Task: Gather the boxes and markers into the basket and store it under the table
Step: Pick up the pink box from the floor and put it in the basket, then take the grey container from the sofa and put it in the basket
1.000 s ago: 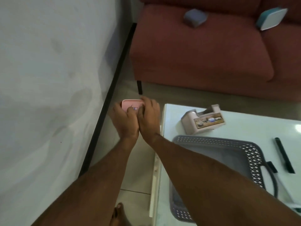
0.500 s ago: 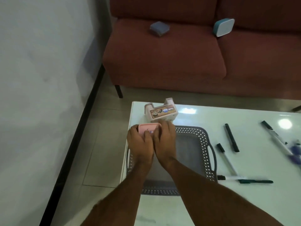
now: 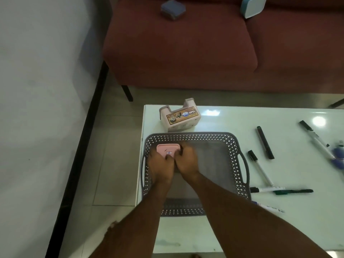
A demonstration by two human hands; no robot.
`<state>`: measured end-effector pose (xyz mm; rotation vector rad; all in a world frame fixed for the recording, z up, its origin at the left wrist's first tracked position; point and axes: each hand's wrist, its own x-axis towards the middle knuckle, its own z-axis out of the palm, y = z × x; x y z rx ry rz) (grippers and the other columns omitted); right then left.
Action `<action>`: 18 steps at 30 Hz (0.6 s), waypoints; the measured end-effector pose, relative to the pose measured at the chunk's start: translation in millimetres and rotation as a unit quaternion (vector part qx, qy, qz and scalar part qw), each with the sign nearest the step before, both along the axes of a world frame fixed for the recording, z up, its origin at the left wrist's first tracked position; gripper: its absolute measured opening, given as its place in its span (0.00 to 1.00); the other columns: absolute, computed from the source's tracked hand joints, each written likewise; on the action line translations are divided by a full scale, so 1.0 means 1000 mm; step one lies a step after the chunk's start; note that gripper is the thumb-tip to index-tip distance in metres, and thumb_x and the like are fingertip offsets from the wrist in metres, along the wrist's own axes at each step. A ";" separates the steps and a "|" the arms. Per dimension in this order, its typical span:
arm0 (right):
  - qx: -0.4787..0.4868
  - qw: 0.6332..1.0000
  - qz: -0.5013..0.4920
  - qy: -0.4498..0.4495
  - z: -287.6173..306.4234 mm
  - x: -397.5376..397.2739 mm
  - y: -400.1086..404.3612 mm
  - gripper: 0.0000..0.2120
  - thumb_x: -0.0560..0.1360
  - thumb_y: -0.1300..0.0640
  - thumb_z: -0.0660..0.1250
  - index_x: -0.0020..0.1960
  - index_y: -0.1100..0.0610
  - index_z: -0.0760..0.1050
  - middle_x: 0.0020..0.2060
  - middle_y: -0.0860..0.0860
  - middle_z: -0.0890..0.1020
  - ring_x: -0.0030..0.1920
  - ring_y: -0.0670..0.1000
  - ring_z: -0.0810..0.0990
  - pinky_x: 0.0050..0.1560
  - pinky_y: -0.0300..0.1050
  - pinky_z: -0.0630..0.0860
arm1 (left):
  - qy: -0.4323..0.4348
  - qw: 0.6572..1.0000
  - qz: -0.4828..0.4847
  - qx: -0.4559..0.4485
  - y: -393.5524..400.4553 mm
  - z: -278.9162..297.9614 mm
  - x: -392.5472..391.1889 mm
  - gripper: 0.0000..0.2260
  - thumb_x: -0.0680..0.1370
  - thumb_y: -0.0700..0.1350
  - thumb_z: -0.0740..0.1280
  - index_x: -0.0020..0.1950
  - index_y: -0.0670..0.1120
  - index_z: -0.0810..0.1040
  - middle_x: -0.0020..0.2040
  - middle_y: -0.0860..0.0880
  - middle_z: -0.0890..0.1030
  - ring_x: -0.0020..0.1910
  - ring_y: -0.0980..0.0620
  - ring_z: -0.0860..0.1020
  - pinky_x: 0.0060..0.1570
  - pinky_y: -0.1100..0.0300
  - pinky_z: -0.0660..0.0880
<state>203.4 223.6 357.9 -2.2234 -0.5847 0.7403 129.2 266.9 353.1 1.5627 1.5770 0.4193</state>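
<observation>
Since the earlier frames, both hands have carried the pink box from beyond the table's left edge to a position inside the basket. The left hand and right hand are pressed side by side, fingers curled over the box's near edge. The box sits in the basket's far-left corner; whether it rests on the floor of the basket cannot be confirmed.

Risks, as a judgement:
- Releasing before the box is seated may let it tip against the perforated wall.
- The basket's left rim lies near the edge of the table; a push leftward could shift it over the edge.
- A sweep of the right forearm could knock the markers lying just beside the basket's right handle.

Contents: the basket holds only the pink box. The beige labelled box stands on the table just behind the basket. All visible markers lie on the table, outside it.
</observation>
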 end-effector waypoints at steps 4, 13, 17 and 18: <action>-0.043 0.997 0.026 -0.060 0.009 0.000 -0.005 0.11 0.80 0.59 0.62 0.58 0.59 0.80 0.54 0.57 0.84 0.55 0.58 0.82 0.55 0.49 0.80 | 0.005 1.000 -0.016 -0.022 0.000 0.017 -0.002 0.24 0.74 0.43 0.73 0.69 0.40 0.73 0.64 0.39 0.79 0.64 0.39 0.78 0.66 0.45 0.75; -0.140 0.942 0.123 -0.279 0.123 -0.006 0.030 0.20 0.82 0.56 0.63 0.71 0.61 0.69 0.66 0.58 0.76 0.64 0.57 0.75 0.64 0.56 0.77 | 0.065 0.973 -0.203 0.089 0.062 0.122 -0.038 0.24 0.81 0.45 0.68 0.76 0.42 0.67 0.71 0.42 0.75 0.70 0.44 0.73 0.68 0.53 0.74; -0.205 0.912 0.164 -0.316 0.177 -0.013 0.066 0.28 0.82 0.51 0.60 0.77 0.64 0.62 0.75 0.61 0.68 0.73 0.60 0.69 0.70 0.58 0.73 | 0.145 0.906 -0.314 0.243 0.122 0.172 -0.064 0.27 0.80 0.49 0.66 0.77 0.41 0.66 0.71 0.42 0.74 0.71 0.44 0.73 0.73 0.49 0.69; -0.211 0.902 0.178 -0.331 0.191 -0.015 0.075 0.29 0.82 0.51 0.59 0.78 0.65 0.61 0.76 0.62 0.67 0.75 0.61 0.68 0.72 0.59 0.71 | 0.172 0.885 -0.335 0.274 0.137 0.185 -0.071 0.28 0.80 0.49 0.65 0.78 0.40 0.66 0.73 0.41 0.73 0.72 0.42 0.72 0.75 0.46 0.67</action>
